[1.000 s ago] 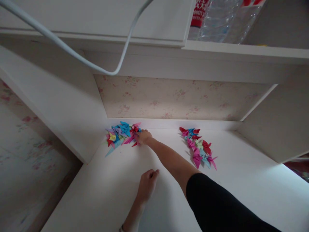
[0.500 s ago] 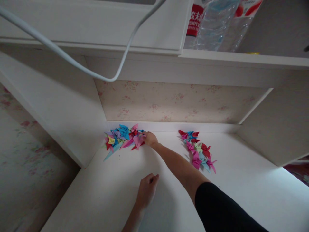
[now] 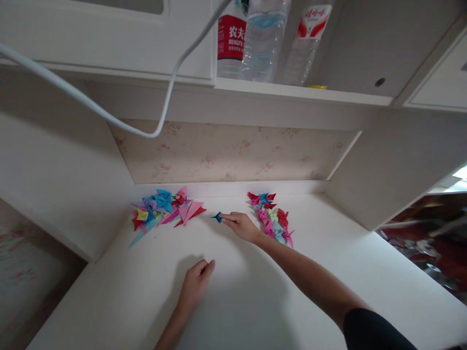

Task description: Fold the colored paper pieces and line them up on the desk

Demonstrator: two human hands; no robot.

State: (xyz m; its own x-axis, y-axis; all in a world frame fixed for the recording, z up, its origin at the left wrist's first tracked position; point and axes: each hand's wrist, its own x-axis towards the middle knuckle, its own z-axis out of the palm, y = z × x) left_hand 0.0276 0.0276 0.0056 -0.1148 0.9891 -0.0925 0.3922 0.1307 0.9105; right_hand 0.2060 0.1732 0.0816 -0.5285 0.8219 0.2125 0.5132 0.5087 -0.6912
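My right hand [image 3: 241,225] reaches across the white desk [image 3: 255,296] and pinches a small blue folded paper crane [image 3: 217,217] at its fingertips. It sits between two groups of cranes. A loose heap of coloured paper cranes [image 3: 162,210] lies to the left, by the back corner. A row of coloured cranes [image 3: 272,219] lies just right of the hand. My left hand [image 3: 195,287] rests nearer to me on the desk, its fingers curled together with nothing seen in them.
A shelf [image 3: 302,92] above the desk carries three plastic water bottles [image 3: 264,39]. A white cable [image 3: 109,112] hangs across the upper left. White side panels [image 3: 394,165] wall in the desk recess, with floral wallpaper behind.
My right hand has drawn back to the right from the left heap with a blue crane in its fingers. The view has shifted right. The left hand stays on the desk.
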